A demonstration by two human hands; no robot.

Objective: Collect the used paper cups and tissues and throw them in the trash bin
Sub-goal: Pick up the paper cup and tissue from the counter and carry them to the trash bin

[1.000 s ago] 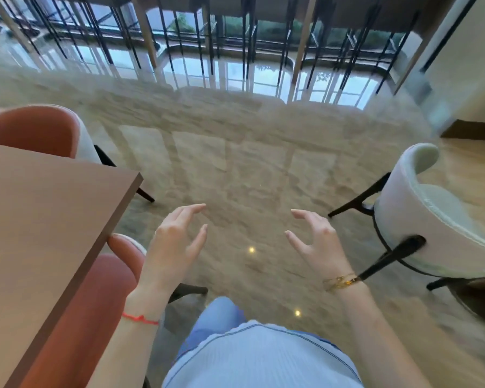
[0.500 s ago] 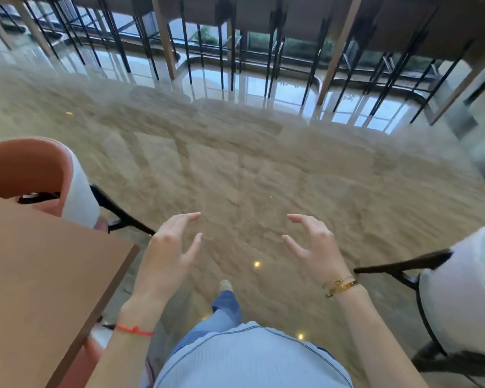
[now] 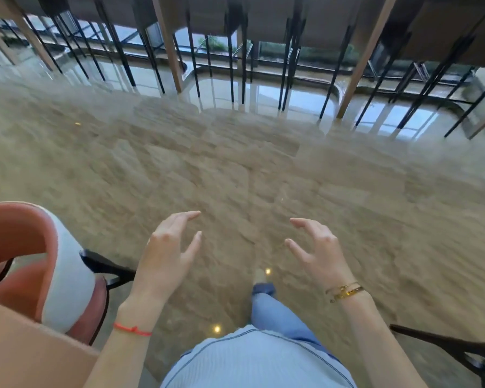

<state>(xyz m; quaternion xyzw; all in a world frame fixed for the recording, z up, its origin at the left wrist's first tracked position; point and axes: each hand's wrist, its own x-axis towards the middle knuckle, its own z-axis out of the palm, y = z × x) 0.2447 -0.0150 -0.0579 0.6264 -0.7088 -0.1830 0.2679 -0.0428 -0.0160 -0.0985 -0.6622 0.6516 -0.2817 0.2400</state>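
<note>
No paper cups, tissues or trash bin show in this view, so where they are cannot be told. By judgement, paper cups are light and thin-walled and will buckle if squeezed; a loose hold around the upper wall near the stiffer rim suits them, and they can be stacked. Tissues are soft and nearly weightless, best bunched and pinched. The left hand [image 3: 168, 247] and the right hand [image 3: 317, 247] hover apart over the glossy stone floor [image 3: 235, 169], fingers spread and relaxed, each holding nothing. An orange chair [image 3: 39, 264] stands at the left beside a table corner [image 3: 25, 354]. Black railings [image 3: 235, 65] cross the far edge.
</note>
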